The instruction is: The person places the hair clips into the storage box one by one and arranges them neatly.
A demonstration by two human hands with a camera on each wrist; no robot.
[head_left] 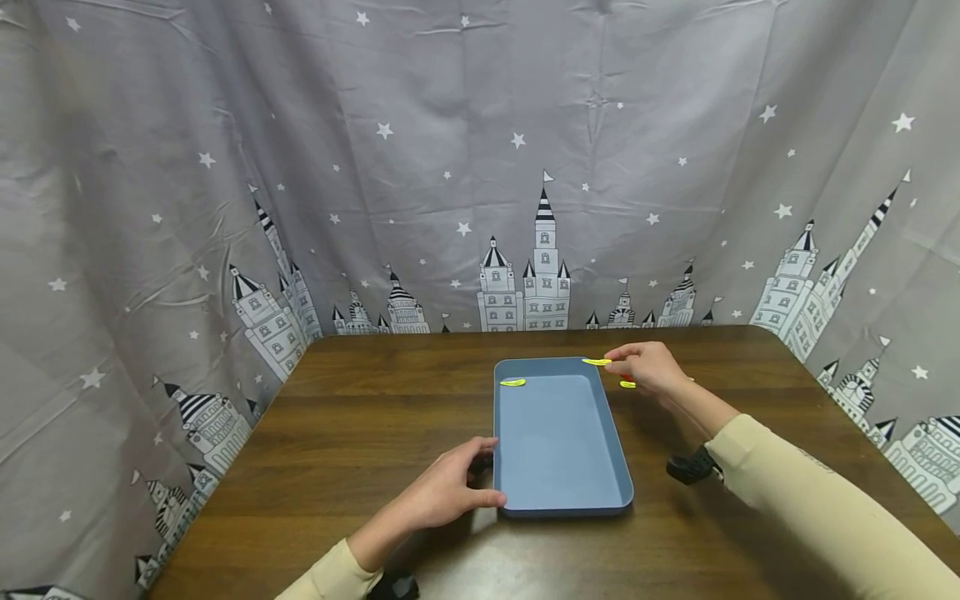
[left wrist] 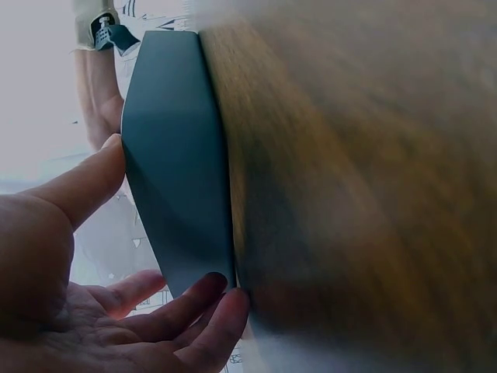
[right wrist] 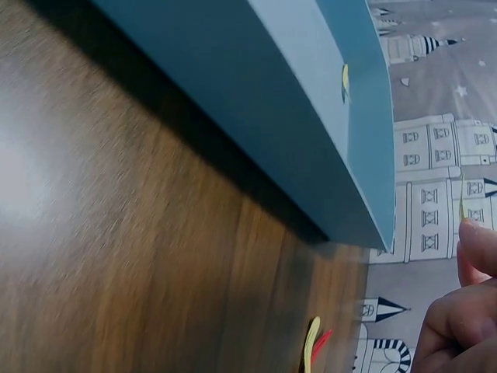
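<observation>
A shallow blue-grey rectangular tray (head_left: 558, 442) sits on the table. My left hand (head_left: 442, 487) rests against its left side, thumb at the rim and fingertips (left wrist: 233, 307) low on the outer wall. Beyond the tray's back right corner, my right hand (head_left: 651, 367) pinches a thin, curved yellow piece (head_left: 596, 362) between thumb and fingers. It shows almost edge-on in the right wrist view. A similar yellow piece (head_left: 513, 382) is inside the tray near its back left corner.
Right of the tray, partly behind the right hand, another yellow piece (right wrist: 311, 342) lies beside a thin red piece (right wrist: 321, 343) on the brown wooden table (head_left: 390, 400). A grey curtain (head_left: 420, 167) printed with castles and stars hangs behind the table.
</observation>
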